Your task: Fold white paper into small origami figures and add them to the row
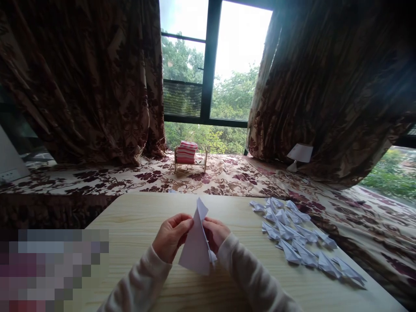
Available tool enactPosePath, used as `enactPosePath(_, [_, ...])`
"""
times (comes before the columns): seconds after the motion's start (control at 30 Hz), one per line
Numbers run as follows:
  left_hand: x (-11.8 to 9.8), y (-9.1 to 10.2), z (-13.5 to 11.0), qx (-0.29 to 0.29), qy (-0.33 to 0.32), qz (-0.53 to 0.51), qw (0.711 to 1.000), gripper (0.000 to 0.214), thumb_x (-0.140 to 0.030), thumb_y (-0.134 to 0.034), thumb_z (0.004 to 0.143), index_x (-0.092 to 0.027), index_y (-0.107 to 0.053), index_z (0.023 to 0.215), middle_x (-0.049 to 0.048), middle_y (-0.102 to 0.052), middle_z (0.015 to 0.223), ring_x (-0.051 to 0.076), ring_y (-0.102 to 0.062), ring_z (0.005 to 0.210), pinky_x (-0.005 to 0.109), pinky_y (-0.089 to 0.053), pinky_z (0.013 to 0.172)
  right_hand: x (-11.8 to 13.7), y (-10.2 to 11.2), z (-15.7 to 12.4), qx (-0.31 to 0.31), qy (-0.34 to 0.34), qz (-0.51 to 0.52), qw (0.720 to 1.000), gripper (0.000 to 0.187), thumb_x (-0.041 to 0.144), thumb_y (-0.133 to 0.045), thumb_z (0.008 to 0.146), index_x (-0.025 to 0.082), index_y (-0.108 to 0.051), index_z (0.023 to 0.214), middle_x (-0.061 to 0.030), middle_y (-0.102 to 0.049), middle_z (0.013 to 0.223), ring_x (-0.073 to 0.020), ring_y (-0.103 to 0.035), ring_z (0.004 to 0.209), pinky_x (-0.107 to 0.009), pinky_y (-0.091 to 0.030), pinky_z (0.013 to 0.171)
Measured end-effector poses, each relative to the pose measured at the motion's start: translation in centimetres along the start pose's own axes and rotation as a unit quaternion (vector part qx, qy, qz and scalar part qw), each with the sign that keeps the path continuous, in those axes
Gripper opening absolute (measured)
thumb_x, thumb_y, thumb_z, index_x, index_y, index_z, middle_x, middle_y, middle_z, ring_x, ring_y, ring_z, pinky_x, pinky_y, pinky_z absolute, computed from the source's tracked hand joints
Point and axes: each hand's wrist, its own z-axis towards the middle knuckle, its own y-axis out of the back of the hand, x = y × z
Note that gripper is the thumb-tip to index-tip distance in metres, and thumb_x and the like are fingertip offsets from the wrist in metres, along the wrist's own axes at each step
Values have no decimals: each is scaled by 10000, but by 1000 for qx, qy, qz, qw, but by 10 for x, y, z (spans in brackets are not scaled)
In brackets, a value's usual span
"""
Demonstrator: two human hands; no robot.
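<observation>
A folded sheet of white paper [195, 251] is held upright above the table, its narrow tip pointing away from me and its wide end toward me. My left hand [173, 234] pinches the left edge of the sheet between thumb and fingers. On the other side, my right hand [216, 233] grips the right edge near the upper part, its fingertips partly hidden behind the paper. A smaller folded flap shows along the lower right side of the sheet. To the right lie several folded white paper pieces [300, 234] in loose rows.
The pale wood-grain table [136, 242] has rounded corners. Beyond it, a flower-patterned cloth ledge [227, 175] holds a small rack with folded red-striped towels [186, 152] and a white lamp [299, 153]. Dark patterned curtains [97, 86] flank the window. A pixelated patch covers the lower left.
</observation>
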Motion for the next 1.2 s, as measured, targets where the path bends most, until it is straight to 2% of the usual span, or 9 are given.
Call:
enactPosePath(0.17, [0,10,9,-102,-56,19,993,301,-346,-752,507,-157,-585,671,-60,-561,471,60,-458,425,163,-336,417,7,11,0,-13,-47,-36,998,302,417,-688,589,123,-618,584,-5,-586,474,-106,-502,427,-226,-386,440])
enactPosePath(0.33, [-1,19,14,-173,-101,59,978,308,-351,-734,517,-153,-592,705,-59,-560,492,65,-457,429,174,-352,417,17,14,-6,33,-55,-48,997,410,350,-801,433,85,-674,720,-55,-660,595,-148,-587,527,-252,-447,536])
enactPosePath(0.47, [-12,35,21,-226,-133,96,960,331,-310,-727,507,-170,-593,776,-60,-583,527,74,-466,441,181,-360,426,19,24,-1,-5,-32,-47,998,368,334,-802,448,91,-677,695,-48,-665,572,-126,-579,490,-232,-440,507])
enactPosePath(0.57, [-20,52,26,-241,-148,131,950,272,-216,-703,509,-178,-627,767,-71,-572,507,66,-445,452,157,-328,423,21,34,5,-37,-13,-44,998,353,336,-798,466,95,-678,695,-38,-660,544,-121,-567,460,-227,-427,476])
enactPosePath(0.7, [-20,55,27,-198,-115,166,959,104,-145,-662,508,-153,-670,612,-26,-613,538,79,-461,481,162,-336,434,23,35,8,-65,10,-44,997,323,333,-803,474,110,-669,665,-19,-650,519,-111,-543,425,-225,-412,451])
enactPosePath(0.83, [-7,30,18,-75,-47,164,983,104,-182,-697,508,-129,-693,598,22,-635,543,104,-481,470,197,-362,442,16,23,6,-59,23,-40,997,331,368,-793,491,119,-667,670,-18,-657,551,-112,-548,449,-234,-429,482])
enactPosePath(0.93, [1,12,11,-3,-22,129,991,213,-336,-711,556,-136,-693,626,25,-620,531,130,-518,487,235,-399,481,9,13,4,-35,28,-39,998,375,425,-766,517,120,-676,718,-34,-669,601,-135,-576,515,-257,-451,542])
enactPosePath(1.07, [2,7,7,26,-16,89,996,317,-418,-731,541,-123,-689,648,16,-587,471,136,-519,469,243,-387,471,7,7,2,-4,29,-48,998,398,466,-748,516,118,-669,693,-41,-654,589,-155,-578,548,-265,-441,563])
enactPosePath(1.2, [-4,10,7,25,-14,57,998,371,-437,-741,533,-100,-683,676,41,-625,514,132,-527,471,230,-365,447,10,4,-2,8,28,-60,998,365,455,-737,520,132,-654,668,-17,-625,558,-136,-539,517,-238,-399,521])
